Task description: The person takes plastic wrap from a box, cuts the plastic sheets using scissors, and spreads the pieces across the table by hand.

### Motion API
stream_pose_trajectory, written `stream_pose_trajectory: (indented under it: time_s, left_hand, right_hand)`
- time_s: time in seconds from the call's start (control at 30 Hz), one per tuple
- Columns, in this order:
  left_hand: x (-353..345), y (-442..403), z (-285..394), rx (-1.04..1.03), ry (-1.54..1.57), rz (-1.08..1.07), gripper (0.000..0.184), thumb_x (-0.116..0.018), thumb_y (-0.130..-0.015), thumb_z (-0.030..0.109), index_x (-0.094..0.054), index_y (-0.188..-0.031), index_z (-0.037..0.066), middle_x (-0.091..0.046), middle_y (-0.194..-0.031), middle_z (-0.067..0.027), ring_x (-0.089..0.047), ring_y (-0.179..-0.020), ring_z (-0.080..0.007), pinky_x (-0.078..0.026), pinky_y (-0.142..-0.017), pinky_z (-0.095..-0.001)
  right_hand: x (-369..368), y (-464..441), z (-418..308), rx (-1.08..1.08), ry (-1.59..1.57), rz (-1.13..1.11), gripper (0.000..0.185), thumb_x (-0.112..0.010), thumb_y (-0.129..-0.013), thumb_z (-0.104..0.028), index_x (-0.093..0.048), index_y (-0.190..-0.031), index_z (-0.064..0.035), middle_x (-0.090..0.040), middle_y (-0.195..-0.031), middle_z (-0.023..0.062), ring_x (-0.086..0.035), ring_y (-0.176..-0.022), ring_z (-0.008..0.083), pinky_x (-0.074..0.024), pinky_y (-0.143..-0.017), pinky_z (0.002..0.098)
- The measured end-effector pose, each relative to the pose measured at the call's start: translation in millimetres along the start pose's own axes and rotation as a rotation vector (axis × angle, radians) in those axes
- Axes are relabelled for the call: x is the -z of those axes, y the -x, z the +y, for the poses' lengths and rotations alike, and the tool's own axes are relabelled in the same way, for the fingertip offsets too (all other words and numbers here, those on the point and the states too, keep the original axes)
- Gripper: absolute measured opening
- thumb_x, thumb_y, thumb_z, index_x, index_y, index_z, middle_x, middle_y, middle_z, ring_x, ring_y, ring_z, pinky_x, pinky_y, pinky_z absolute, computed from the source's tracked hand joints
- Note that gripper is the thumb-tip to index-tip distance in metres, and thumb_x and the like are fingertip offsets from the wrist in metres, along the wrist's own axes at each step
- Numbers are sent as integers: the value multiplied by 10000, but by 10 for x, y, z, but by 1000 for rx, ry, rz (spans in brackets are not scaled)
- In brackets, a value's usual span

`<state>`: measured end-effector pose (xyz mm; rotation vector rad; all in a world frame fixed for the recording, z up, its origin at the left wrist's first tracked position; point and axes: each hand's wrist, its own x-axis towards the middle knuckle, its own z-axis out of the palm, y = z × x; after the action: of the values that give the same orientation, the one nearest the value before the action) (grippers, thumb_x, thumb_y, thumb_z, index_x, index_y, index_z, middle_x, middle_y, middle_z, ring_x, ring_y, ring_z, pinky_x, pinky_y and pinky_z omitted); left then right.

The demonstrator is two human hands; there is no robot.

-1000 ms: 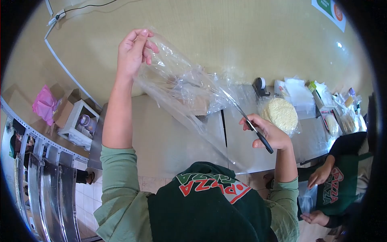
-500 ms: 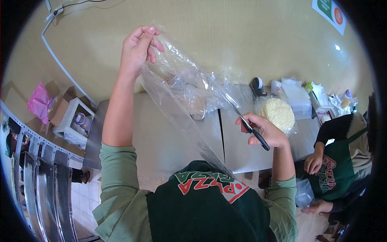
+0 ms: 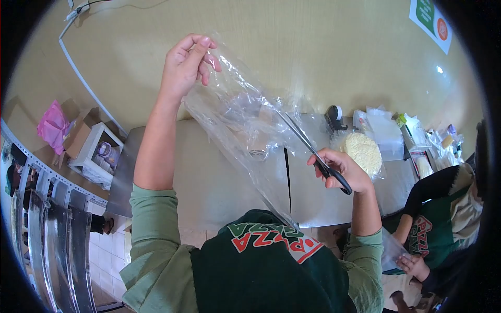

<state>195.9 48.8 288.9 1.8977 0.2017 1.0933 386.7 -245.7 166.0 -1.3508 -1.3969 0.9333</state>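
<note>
My left hand (image 3: 187, 65) is raised high and pinches the upper edge of a long clear plastic sheet (image 3: 229, 122), which hangs down toward my apron. In my right hand (image 3: 342, 171) is a pair of scissors (image 3: 308, 143) with black handles, my fingers in the loops. Their blades point up and left and lie at the right edge of the plastic; they look slightly apart. Whether they are cutting into the film I cannot tell. Behind the sheet, a crumpled clear wrap and a brownish block (image 3: 255, 143) show through on the metal table (image 3: 209, 172).
Right of the scissors lies a round pale stack (image 3: 361, 155) in clear plastic. Behind it stand a black tape dispenser (image 3: 334, 117) and clear bags (image 3: 385, 130). A co-worker (image 3: 438, 219) at the right handles a clear bag. A white crate (image 3: 96, 156) stands left.
The scissors' blades have parted a little along the plastic's edge. My view has shifted slightly. The co-worker's hand has reached into or behind the clear bag.
</note>
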Motion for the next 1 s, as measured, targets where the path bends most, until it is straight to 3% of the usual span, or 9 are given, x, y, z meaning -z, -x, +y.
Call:
stream_pose_trajectory:
  time_s: [0.2, 0.33, 0.53, 0.73, 1.0]
  left_hand:
    - [-16, 38, 5, 30, 81, -33, 276, -495, -924, 331, -552, -904, 61, -617, -639, -90, -459, -375, -72, -283, -375, -188]
    - [3, 56, -24, -13, 94, -36, 260, -477, -932, 330, -556, -903, 84, -602, -624, -63, -474, -395, -74, -287, -368, -185]
    - [-97, 127, -6, -71, 163, -67, 262, -474, -935, 317, -546, -900, 68, -607, -634, -71, -499, -424, -74, -308, -398, -176]
    - [-135, 129, -42, -46, 174, -81, 276, -471, -935, 320, -538, -899, 55, -614, -638, -76, -504, -426, -77, -304, -403, -180]
    - [-191, 123, -65, -18, 185, -94, 285, -469, -934, 321, -542, -900, 48, -622, -652, -80, -513, -435, -80, -327, -420, -179]
  right_hand:
    - [-34, -83, -48, -10, -23, 0, 657, -782, -611, -500, -571, -1067, -77, -551, -773, -13, -521, -719, 74, -410, -600, 210]
    - [-13, -72, -9, 12, -14, 6, 666, -786, -608, -495, -574, -1070, -63, -549, -761, -13, -520, -702, 68, -404, -595, 201]
    - [-87, -111, -100, 95, -96, 21, 608, -810, -611, -416, -589, -1061, -71, -525, -683, -45, -507, -643, 51, -398, -588, 196]
    - [-4, -83, -38, 21, 39, 70, 571, -824, -613, -345, -600, -1064, -77, -548, -738, -26, -524, -703, 60, -418, -597, 208]
    - [97, -77, -219, 46, 97, -161, 698, -770, -640, -483, -539, -1162, -81, -563, -883, 21, -539, -792, 110, -455, -663, 253]
